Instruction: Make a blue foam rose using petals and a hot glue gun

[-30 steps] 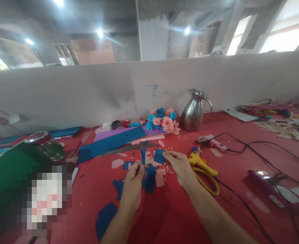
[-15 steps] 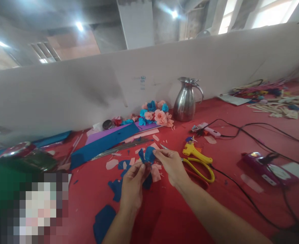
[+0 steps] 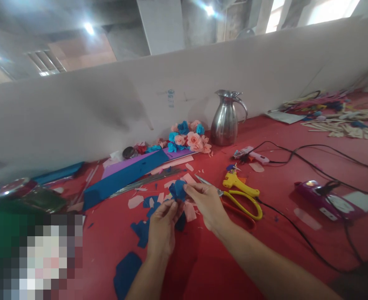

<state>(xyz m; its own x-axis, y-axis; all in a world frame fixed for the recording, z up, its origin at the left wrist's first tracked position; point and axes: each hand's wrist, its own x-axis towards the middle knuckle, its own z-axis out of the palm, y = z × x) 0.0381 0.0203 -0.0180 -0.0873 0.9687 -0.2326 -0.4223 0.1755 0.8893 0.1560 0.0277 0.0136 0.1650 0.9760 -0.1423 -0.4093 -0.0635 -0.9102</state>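
Observation:
A small blue paper flower (image 3: 177, 190) is held up between my two hands above the red table. My left hand (image 3: 164, 221) pinches it from below at its base. The fingertips of my right hand (image 3: 204, 200) close on a blue petal at its right side. Under and around my hands lie cut blue paper pieces (image 3: 142, 231) and pink paper pieces (image 3: 135, 202). Scissors with yellow and red handles (image 3: 245, 204) rest just right of my right hand, partly hidden by it. Beyond them lies a yellow glue gun (image 3: 238, 184).
Finished pink and blue paper flowers (image 3: 192, 137) sit at the back by a metal jug (image 3: 225, 121). A pink glue gun (image 3: 255, 155) and a purple power strip (image 3: 328, 204) with black cords lie right. Blue paper strips (image 3: 124, 177) are at left, near a blurred green area.
The blue petal that stood apart at the right is now wrapped against the rest of the flower. Both hands stay close together; the view has shifted slightly.

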